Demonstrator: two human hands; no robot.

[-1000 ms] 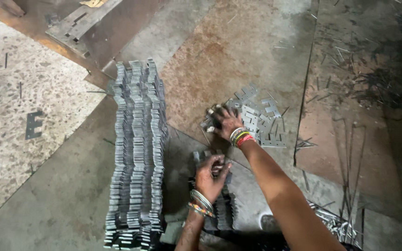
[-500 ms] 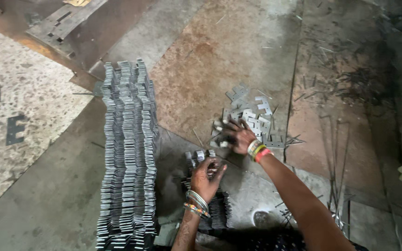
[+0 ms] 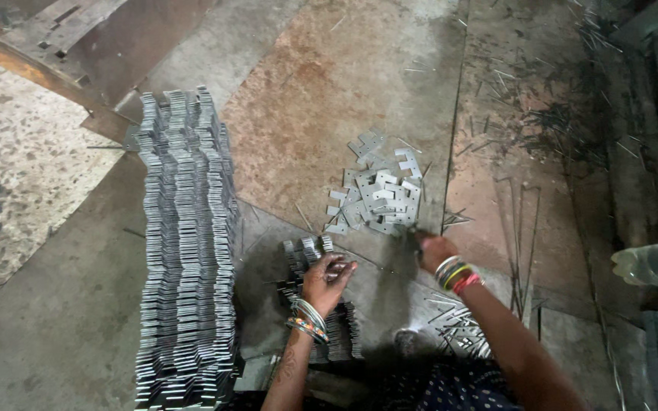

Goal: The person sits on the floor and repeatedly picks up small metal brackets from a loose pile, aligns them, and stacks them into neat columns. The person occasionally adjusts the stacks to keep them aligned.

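While curled half shut over the short row of stacked metal plates, left hand seemingly pinching a plate or two at the fingertips, though too small to tell for sure. Right hand closed loosely at the near edge of the loose pile of flat plates, contents not discernible. Long stacked row of plates just left; thin metal slivers beside the right forearm.
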